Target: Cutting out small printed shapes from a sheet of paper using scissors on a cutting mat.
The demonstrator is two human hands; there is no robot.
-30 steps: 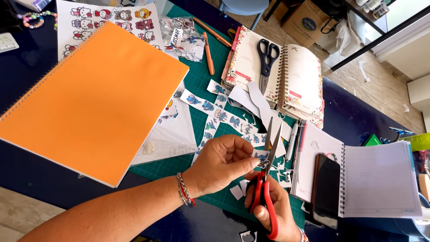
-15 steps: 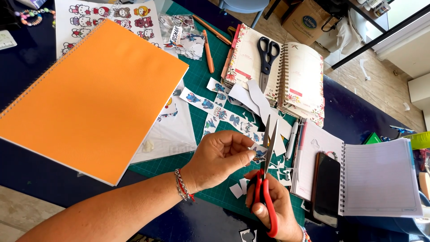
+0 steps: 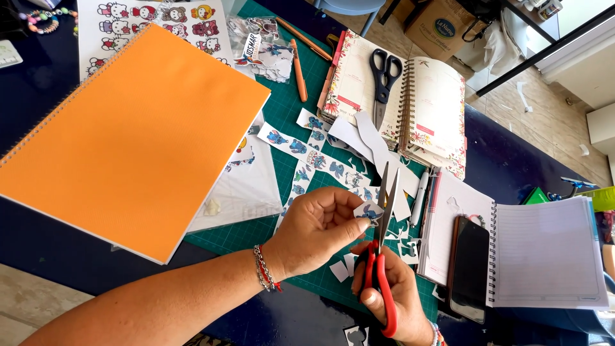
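Moved: scissor blades (image 3: 387, 202) closed a little since earlier.
Left hand (image 3: 317, 234): pinching sticker cutout (image 3: 368, 211), just left of blades.
Right hand (image 3: 391, 298): gripping red handles, blades upright.

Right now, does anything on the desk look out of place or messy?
Mostly cutting litter: white paper scraps lie loose on the green cutting mat under the hands. A black phone lies across an open spiral notebook. Nothing looks spilled or damaged.
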